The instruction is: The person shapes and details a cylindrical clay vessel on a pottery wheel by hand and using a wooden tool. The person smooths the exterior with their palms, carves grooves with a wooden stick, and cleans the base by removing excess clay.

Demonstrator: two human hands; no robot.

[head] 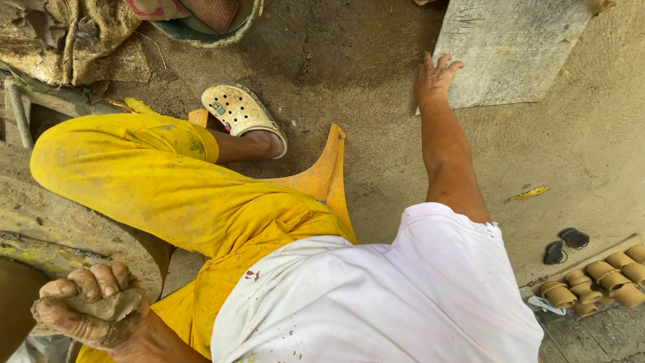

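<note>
My left hand (pixel 80 323), smeared with mud, is at the lower left with its fingers closed around a lump of grey-brown clay (pixel 107 306). My right hand (pixel 435 77) is stretched out ahead, fingers spread, and rests on the dirt floor against the near left edge of a flat grey board (pixel 517 47). It holds nothing. I sit on an orange plastic stool (pixel 326 176), in yellow trousers and a white shirt. A pale perforated clog (pixel 238 107) is on my foot.
Several small unfired clay pots (pixel 605 279) lie in rows on a plank at the lower right, with two dark small objects (pixel 564 245) beside them. A muddy round slab (pixel 74 232) sits at the left, next to my left hand. A dirty sack (pixel 67 33) lies at the top left.
</note>
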